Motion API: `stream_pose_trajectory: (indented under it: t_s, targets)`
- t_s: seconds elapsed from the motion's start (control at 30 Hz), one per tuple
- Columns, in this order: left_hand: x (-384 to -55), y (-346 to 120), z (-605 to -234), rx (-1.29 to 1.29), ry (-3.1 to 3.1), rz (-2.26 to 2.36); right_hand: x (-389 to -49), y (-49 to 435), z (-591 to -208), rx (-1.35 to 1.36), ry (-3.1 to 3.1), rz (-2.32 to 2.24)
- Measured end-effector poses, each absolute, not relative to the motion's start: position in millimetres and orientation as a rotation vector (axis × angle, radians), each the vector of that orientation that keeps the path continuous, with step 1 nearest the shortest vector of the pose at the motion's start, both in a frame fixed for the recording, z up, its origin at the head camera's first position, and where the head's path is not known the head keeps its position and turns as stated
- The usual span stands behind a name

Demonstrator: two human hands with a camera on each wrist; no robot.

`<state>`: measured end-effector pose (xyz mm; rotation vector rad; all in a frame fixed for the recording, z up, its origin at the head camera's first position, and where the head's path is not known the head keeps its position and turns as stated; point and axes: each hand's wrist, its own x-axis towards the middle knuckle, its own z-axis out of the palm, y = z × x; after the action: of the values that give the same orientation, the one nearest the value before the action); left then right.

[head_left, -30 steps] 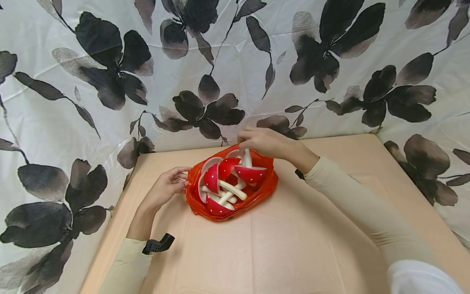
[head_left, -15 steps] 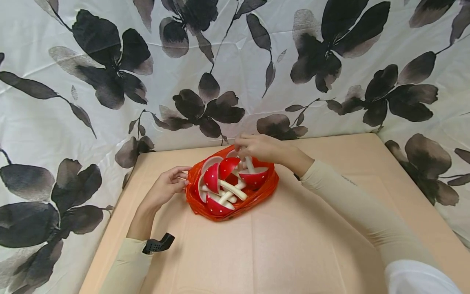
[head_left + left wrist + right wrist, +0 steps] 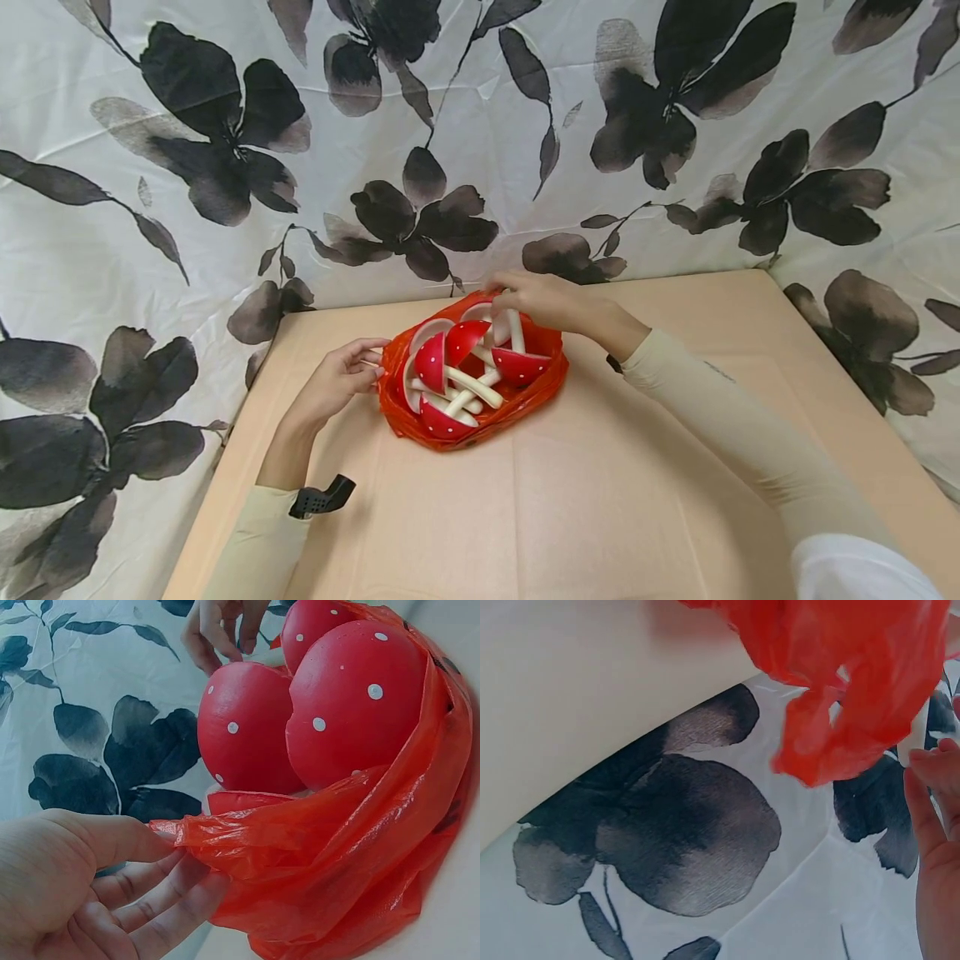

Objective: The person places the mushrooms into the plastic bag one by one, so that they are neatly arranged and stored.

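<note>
A red plastic bag (image 3: 517, 408) lies open on the table, holding several toy mushrooms (image 3: 431, 362) with red, white-dotted caps and cream stems. My left hand (image 3: 341, 382) is at the bag's left side; the left wrist view shows its thumb and fingers pinching the bag's rim (image 3: 206, 832). At the back right of the bag, my right hand (image 3: 551, 302) has its fingers at the top of a mushroom's pale stem (image 3: 517, 332). The cap (image 3: 520, 367) of that mushroom faces down. In the right wrist view, the fingers (image 3: 934, 802) meet beside a pale stem, partly hidden by red plastic.
The bag stands near the back edge of a beige table (image 3: 600, 500). Behind it hangs a white cloth (image 3: 540, 150) with dark flowers, reaching down along the table's sides. A black strap device (image 3: 322, 497) is on the left wrist.
The right hand has lowered the mushroom into the bag, and its cap has settled slightly downward and to the right. My left hand stays on the bag's rim.
</note>
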<state>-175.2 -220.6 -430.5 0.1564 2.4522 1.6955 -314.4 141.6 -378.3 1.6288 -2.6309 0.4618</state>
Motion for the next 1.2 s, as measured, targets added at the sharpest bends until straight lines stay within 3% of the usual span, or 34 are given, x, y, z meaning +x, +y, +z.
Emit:
stream_pose_trajectory:
  t_s: [0.1, 0.67, 0.97, 1.2]
  targets:
    - [-174.6, -220.4, -429.8, 0.152, 2.45, 1.697, -317.6, 148.5, -380.6, 1.718, -2.37, 0.354]
    - [-174.6, -220.5, -432.1, 0.156, 2.458, 1.693, -324.9, 147.8, -394.7, 1.605, -2.401, 0.623]
    - [-176.6, -220.2, -431.7, 0.143, 2.459, 1.686, -325.2, 148.7, -385.8, 1.451, -2.534, 1.162]
    - [-176.4, -220.2, -430.7, 0.141, 2.466, 1.678, -323.1, 147.1, -369.0, 1.642, -2.4, 1.352]
